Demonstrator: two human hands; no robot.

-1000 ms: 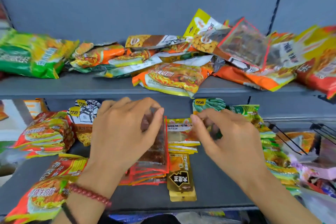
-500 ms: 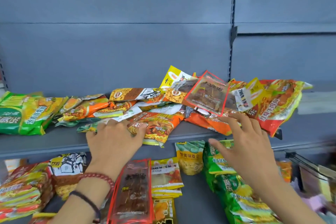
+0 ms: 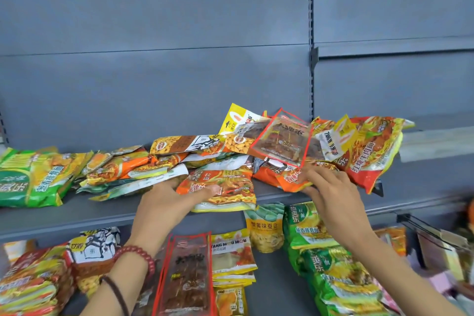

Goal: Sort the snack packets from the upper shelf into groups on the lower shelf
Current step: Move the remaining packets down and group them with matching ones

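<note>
A loose pile of snack packets covers the upper shelf. My left hand lies flat with its fingertips on an orange-yellow noodle packet at the shelf's front edge. My right hand pinches the corner of an orange packet, fingers above and thumb below. A red-bordered clear packet sits on top of the pile. On the lower shelf lie sorted groups: red noodle packs, black-and-white peanut packets, red-bordered clear packets, yellow packets and green noodle packs.
A large green pack lies at the upper shelf's left end, and a red noodle pack hangs over its right end. A broad-bean packet stands at the back of the lower shelf. Wire hooks stick out at the lower right.
Both hands have risen from the lower shelf's stacks to the upper shelf and now touch packets at the pile's front edge. The view has tilted upward.
</note>
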